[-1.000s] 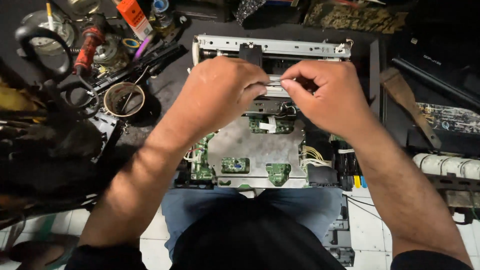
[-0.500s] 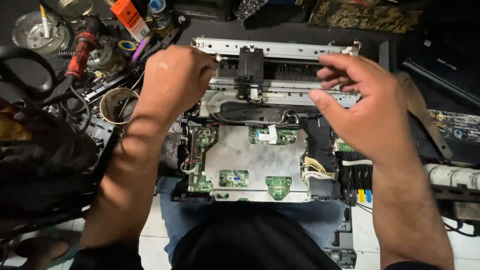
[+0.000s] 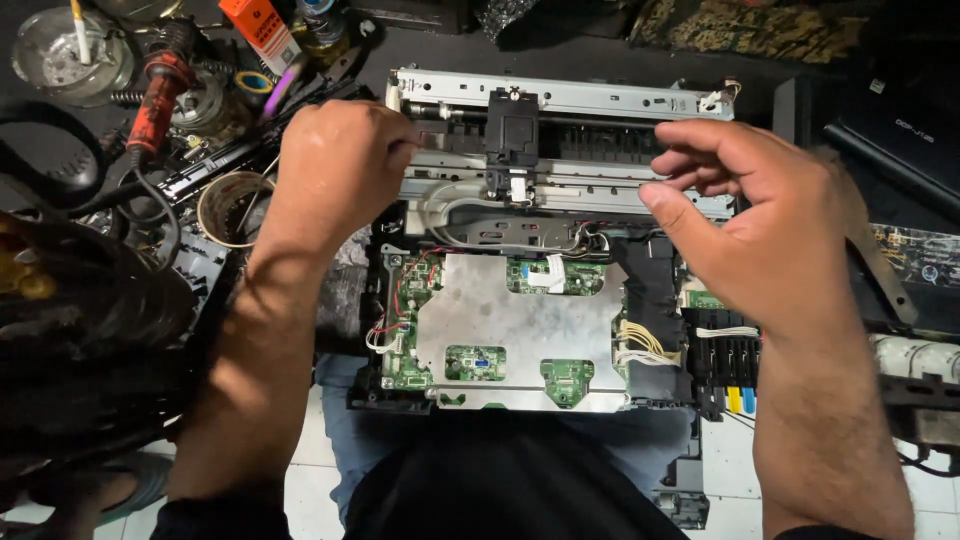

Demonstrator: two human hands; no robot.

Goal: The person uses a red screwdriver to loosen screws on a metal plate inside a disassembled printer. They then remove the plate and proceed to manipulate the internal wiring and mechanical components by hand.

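Observation:
An opened printer chassis (image 3: 520, 330) lies in front of me, with a silver shield plate, green circuit boards and a metal carriage rail (image 3: 600, 100) across the far side. A black print carriage (image 3: 512, 135) sits mid-rail. My left hand (image 3: 340, 165) rests on the left end of the rail assembly, fingers curled over its edge. My right hand (image 3: 760, 220) hovers over the right end of the rail, fingers bent and apart, holding nothing that I can see.
Left of the printer lie a red-handled tool (image 3: 155, 95), a tape roll (image 3: 232, 208), a round metal dish (image 3: 65, 55), black cables and an orange box (image 3: 258, 30). Ink tubes in yellow and blue (image 3: 738, 395) sit at the right. A black device (image 3: 900, 130) lies far right.
Both hands have moved apart from the middle of the rail to its two ends, uncovering the black carriage and the boards below.

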